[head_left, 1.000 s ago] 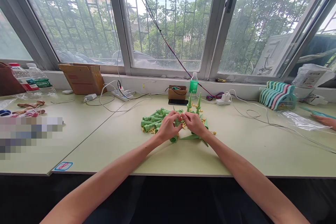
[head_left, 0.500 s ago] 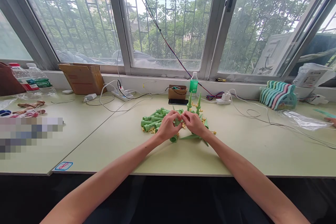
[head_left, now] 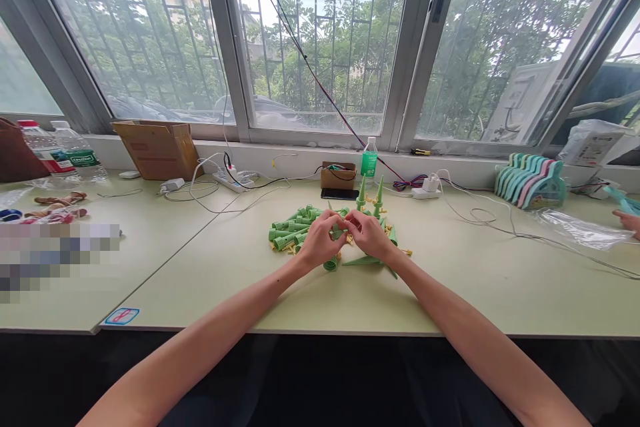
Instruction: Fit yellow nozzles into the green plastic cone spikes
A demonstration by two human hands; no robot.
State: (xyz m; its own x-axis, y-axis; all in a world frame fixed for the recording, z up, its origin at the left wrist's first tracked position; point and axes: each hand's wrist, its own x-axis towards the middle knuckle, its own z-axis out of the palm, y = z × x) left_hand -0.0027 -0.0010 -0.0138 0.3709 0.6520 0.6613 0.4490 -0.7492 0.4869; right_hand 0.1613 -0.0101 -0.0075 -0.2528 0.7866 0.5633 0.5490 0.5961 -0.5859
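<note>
The small green plastic piece (head_left: 338, 234) is sitting between left hand (head_left: 321, 240) and right hand (head_left: 369, 233), both pinching it, long axis hidden.

- Through my feed, the green tubes (head_left: 285, 240) read as smooth moulded plastic with a soft sheen; the green spikes (head_left: 379, 200) looked the same.
- Yellow pieces (head_left: 290, 249): plastic, I judged; finish too small to tell.
- Tabletop (head_left: 210, 280) looked smooth, faintly satin.
- Cardboard box (head_left: 155, 153): matt brown.
- I saw glossy black on the phone (head_left: 340, 194).
- Clear wrap (head_left: 583, 229): shiny, crinkled plastic film.
- Hangers (head_left: 527, 183): smooth plastic.
- Window frame (head_left: 227, 47): dull grey metal.
</note>
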